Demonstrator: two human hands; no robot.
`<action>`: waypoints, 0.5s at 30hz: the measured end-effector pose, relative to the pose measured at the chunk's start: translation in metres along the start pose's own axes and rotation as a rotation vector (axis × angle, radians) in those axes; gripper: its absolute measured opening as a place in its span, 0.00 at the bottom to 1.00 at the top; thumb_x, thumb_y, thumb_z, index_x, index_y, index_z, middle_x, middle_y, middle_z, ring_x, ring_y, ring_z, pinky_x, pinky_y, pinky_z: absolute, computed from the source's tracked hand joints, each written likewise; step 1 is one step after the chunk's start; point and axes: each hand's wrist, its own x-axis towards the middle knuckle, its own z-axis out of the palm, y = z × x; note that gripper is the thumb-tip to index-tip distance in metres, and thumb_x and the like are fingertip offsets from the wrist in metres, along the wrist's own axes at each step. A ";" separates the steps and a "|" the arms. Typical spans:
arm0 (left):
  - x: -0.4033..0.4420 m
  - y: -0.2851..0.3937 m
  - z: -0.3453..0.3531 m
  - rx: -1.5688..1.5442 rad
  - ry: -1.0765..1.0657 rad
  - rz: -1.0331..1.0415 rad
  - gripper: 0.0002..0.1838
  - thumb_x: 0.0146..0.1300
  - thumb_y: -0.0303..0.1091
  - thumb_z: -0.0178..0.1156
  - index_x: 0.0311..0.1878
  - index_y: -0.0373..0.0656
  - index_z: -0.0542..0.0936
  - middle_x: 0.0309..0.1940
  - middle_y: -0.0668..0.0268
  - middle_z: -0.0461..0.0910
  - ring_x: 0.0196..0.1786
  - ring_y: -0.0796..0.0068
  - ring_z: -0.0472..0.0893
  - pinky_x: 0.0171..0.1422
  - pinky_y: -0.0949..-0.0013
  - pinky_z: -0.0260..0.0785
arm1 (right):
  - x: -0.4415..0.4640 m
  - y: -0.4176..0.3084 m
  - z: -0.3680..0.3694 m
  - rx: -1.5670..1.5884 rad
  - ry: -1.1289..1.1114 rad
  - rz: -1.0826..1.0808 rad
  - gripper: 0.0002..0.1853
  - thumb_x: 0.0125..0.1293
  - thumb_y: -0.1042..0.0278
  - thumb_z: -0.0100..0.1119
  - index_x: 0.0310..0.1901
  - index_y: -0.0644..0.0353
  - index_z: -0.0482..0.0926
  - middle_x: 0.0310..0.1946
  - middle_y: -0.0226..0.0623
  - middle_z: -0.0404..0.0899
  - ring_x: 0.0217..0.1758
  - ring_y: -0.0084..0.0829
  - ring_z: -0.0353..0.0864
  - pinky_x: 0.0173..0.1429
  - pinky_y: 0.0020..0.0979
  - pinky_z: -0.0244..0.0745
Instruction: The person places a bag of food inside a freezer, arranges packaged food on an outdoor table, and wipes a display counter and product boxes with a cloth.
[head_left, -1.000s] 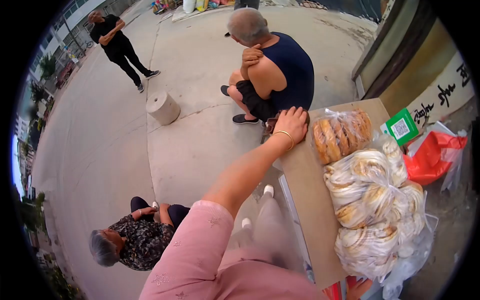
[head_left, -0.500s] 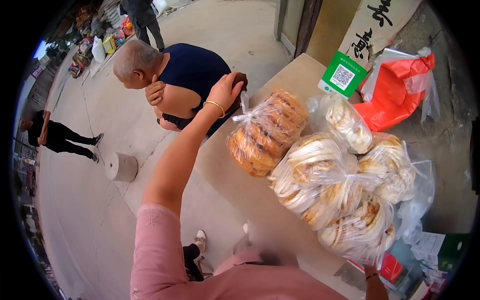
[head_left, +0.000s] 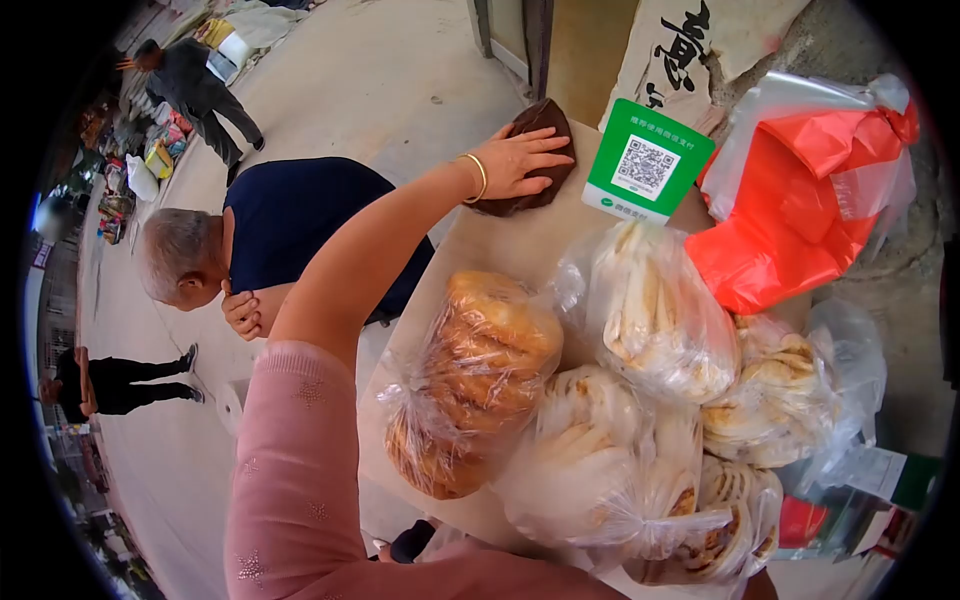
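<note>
My left hand (head_left: pixel 530 162), with a gold bangle at the wrist, lies flat with spread fingers on a dark brown cloth (head_left: pixel 546 118) at the far corner of the tabletop (head_left: pixel 480 235). Closer in is a clear plastic bag of golden-brown fried twisted dough (head_left: pixel 475 380). To its right sit several clear bags of pale layered rolls, among them an upper bag (head_left: pixel 660 310) and a lower bag (head_left: pixel 590 450). Only a sliver of my right arm (head_left: pixel 762 586) shows at the bottom edge; that hand is hidden by the bags.
A green QR code card (head_left: pixel 645 160) stands behind the bags, beside red and clear plastic bags (head_left: pixel 810 190). Left of the table a person in a dark blue top (head_left: pixel 310 225) bends forward. Two more people stand farther off on the concrete.
My left hand has moved from the table's left edge farther along to the far corner, with the brown cloth under it. The view has turned and come nearer to the bags.
</note>
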 end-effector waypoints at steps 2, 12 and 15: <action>0.031 -0.009 0.004 0.028 0.005 -0.061 0.25 0.67 0.49 0.45 0.67 0.59 0.65 0.72 0.69 0.55 0.75 0.66 0.51 0.72 0.43 0.48 | -0.001 0.002 -0.002 -0.009 0.014 0.017 0.14 0.71 0.63 0.45 0.46 0.67 0.73 0.40 0.41 0.73 0.42 0.35 0.69 0.48 0.33 0.63; 0.038 0.018 0.015 0.050 0.166 -0.231 0.29 0.67 0.49 0.47 0.66 0.43 0.64 0.68 0.62 0.62 0.72 0.65 0.58 0.72 0.57 0.52 | -0.078 -0.004 -0.078 0.518 0.837 0.315 0.18 0.74 0.57 0.45 0.30 0.60 0.74 0.23 0.25 0.71 0.25 0.16 0.64 0.27 0.21 0.59; 0.018 0.041 0.002 0.035 0.132 -0.123 0.30 0.67 0.48 0.47 0.66 0.38 0.65 0.68 0.60 0.62 0.72 0.65 0.58 0.74 0.60 0.50 | -0.064 -0.097 -0.179 0.323 0.863 -0.111 0.15 0.75 0.63 0.42 0.31 0.62 0.70 0.23 0.25 0.62 0.26 0.17 0.58 0.32 0.21 0.55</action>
